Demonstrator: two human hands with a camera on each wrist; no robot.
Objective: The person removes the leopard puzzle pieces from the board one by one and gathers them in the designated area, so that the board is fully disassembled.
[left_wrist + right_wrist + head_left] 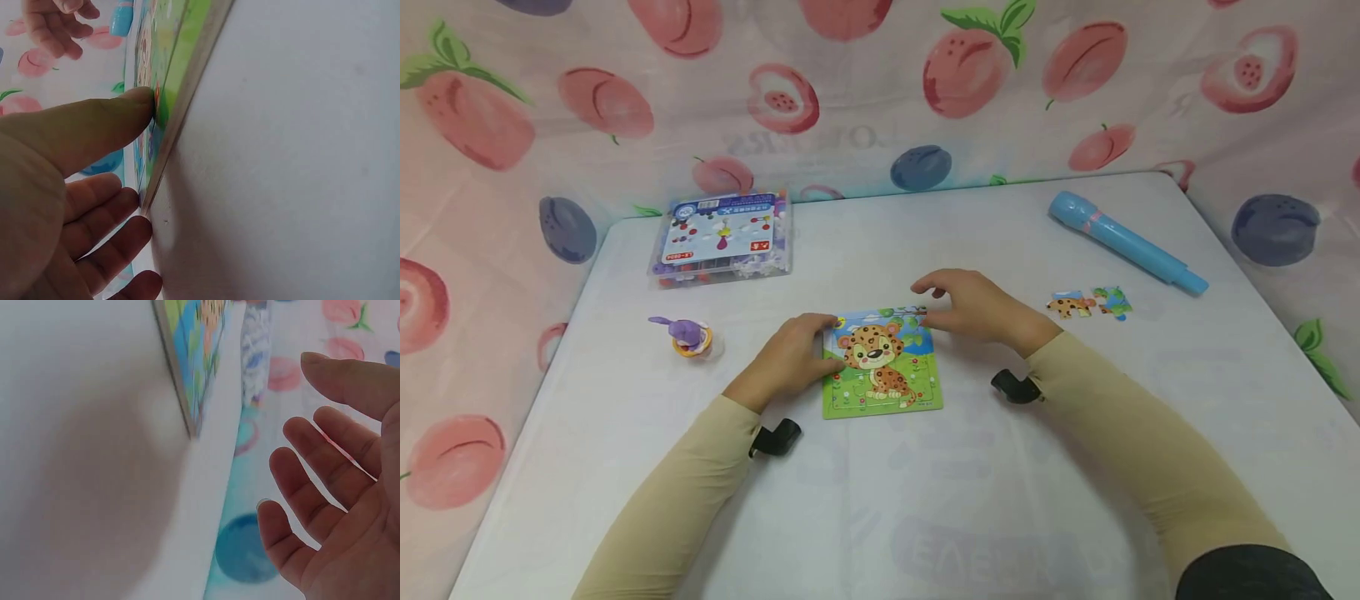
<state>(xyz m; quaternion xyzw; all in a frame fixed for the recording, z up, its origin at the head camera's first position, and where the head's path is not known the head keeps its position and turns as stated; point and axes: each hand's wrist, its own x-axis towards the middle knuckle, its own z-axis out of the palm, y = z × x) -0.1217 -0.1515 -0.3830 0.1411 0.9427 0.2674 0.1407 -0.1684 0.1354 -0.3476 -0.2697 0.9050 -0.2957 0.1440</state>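
Observation:
A jigsaw puzzle (891, 371) with a cartoon leopard on green grass lies flat in its thin frame on the table. My left hand (790, 358) rests at its left side. In the left wrist view, the straight thumb (106, 128) touches the puzzle's face while the other fingers lie loosely along its edge. My right hand (981, 310) hovers by the top right corner of the puzzle, thumb and fingers spread, holding nothing. The right wrist view shows those fingers (300, 481) apart from the board. Two loose puzzle pieces (1070, 305) lie to the right of the hand.
A clear plastic box (722, 237) with a printed label stands at the back left. Nearer is a small purple toy (687, 335) with a yellow ring. A light blue tube-shaped object (1127, 242) lies at the back right. Peach-patterned cloth (850, 133) hangs behind the white table (865, 517).

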